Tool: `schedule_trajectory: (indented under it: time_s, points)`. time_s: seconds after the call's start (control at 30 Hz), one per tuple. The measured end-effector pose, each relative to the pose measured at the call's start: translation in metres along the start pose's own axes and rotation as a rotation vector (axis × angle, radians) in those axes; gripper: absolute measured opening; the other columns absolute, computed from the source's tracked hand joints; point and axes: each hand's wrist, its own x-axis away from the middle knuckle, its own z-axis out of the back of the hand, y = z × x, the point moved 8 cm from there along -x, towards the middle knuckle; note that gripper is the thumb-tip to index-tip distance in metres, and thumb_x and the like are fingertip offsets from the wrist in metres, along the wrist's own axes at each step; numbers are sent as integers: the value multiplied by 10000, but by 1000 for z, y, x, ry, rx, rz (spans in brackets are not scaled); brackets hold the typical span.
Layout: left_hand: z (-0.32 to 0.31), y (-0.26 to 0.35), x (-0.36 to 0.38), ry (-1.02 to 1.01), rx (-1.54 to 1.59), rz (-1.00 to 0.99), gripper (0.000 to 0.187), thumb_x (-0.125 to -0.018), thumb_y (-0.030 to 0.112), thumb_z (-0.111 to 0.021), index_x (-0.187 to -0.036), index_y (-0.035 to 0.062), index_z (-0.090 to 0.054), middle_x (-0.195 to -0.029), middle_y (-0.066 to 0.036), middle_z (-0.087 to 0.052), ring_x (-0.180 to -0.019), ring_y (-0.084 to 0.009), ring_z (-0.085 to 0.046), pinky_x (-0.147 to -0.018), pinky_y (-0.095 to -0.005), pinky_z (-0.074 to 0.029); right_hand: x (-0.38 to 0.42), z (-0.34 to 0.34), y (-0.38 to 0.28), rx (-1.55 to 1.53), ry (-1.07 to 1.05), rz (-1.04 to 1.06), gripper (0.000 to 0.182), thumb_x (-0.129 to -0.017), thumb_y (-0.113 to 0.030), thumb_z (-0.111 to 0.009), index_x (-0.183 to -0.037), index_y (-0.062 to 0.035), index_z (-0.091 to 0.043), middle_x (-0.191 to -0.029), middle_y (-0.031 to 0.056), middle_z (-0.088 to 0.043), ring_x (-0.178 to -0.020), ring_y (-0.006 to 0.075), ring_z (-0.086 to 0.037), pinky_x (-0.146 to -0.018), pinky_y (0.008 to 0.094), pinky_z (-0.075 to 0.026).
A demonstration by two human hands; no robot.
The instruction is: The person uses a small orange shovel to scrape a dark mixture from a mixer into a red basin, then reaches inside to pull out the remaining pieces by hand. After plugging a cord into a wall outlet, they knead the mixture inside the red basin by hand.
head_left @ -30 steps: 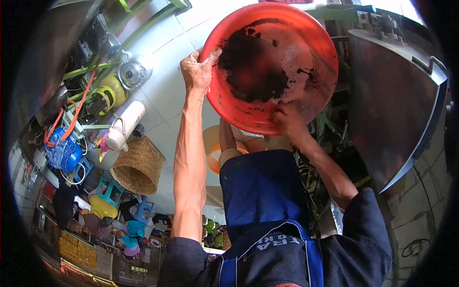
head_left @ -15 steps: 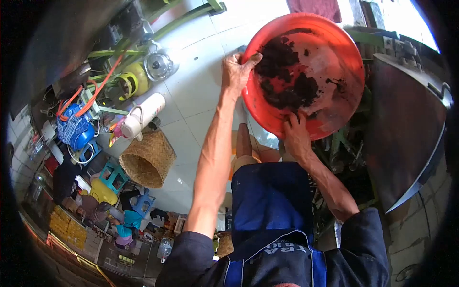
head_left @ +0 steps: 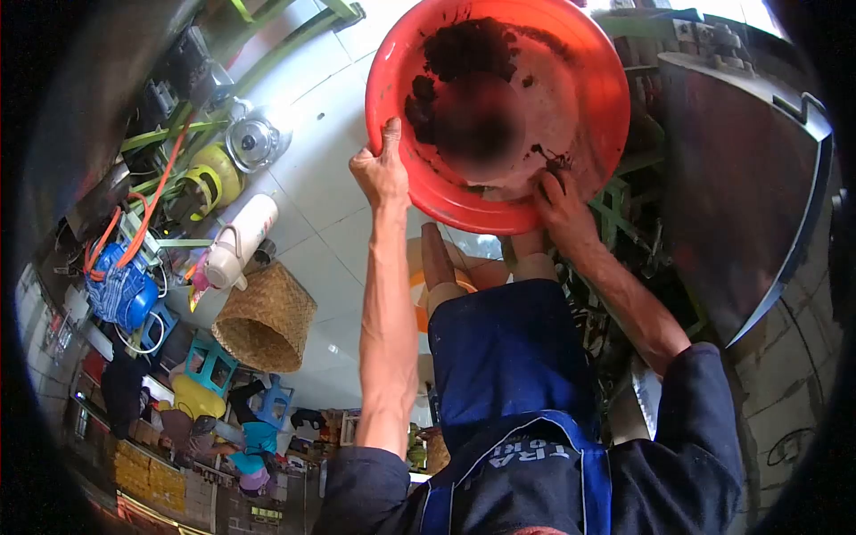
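Note:
A large red basin point(head_left: 599, 89) is held up in front of me, tilted so its inside shows. Dark clumps point(head_left: 468, 49) of a wet-looking material stick to its bottom, and part of the inside is blurred. My left hand point(head_left: 383, 169) grips the basin's left rim, thumb over the edge. At the lower right rim, my right hand point(head_left: 560, 201) reaches inside with bent fingers near a small dark smear; whether the fingers hold anything is unclear.
A woven basket point(head_left: 265, 317), a light thermos point(head_left: 242, 241), a metal kettle point(head_left: 252, 141) and a yellow-green gas cylinder point(head_left: 214, 178) stand left. A large metal-edged panel point(head_left: 744, 178) is at right. People point(head_left: 254, 446) sit at lower left. An orange container point(head_left: 419, 299) is by my legs.
The basin and my left hand have moved left and slightly up in view. My right hand has shifted along the rim to the right, with its fingers further inside.

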Motion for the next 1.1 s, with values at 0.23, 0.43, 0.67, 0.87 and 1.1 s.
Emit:
schedule_trajectory:
  time_s: [0.23, 0.43, 0.67, 0.87, 1.1]
  points:
    - [-5, 1, 8, 78, -15, -110, 434, -904, 331, -769, -1034, -80, -717, -921, -120, -727, -750, -156, -629, -705, -331, -537, -76, -20, -97, -126, 96, -141, 367, -786, -51, -584, -1122, 96, -612, -1285, 233, -484, -1209, 418, -465, -1044, 468, -443]
    - [-8, 40, -31, -170, -209, -110, 502, -873, 425, -783, -803, -60, -673, -681, -45, -606, -625, -145, -505, -598, -379, -453, 3, 26, 31, -43, -59, -39, 410, -780, -20, -574, -1181, 52, -623, -1291, 206, -499, -1245, 417, -446, -1054, 466, -464]
    - [-10, -82, 106, 333, -76, 290, 649, -922, 483, -684, -1108, -138, -666, -1034, -202, -711, -904, -255, -684, -767, -427, -554, -56, -5, -83, -49, -95, 41, 412, -761, -34, -593, -1160, 67, -620, -1299, 207, -489, -1266, 428, -424, -1044, 462, -464]
    - [9, -40, 35, 280, 223, 143, 468, -919, 401, -730, -922, -66, -713, -767, -67, -668, -644, -155, -594, -576, -331, -489, 7, 31, 42, 76, 66, 227, 394, -768, -99, -609, -1136, 36, -650, -1256, 192, -544, -1160, 405, -511, -1037, 461, -451]
    - [1, -25, 43, 245, 287, 54, 444, -898, 349, -776, -1036, -62, -683, -916, -129, -695, -781, -195, -651, -660, -338, -541, -79, -9, -113, -240, 141, -154, 414, -824, -91, -561, -1209, 62, -584, -1260, 230, -513, -1156, 420, -487, -1026, 520, -436]
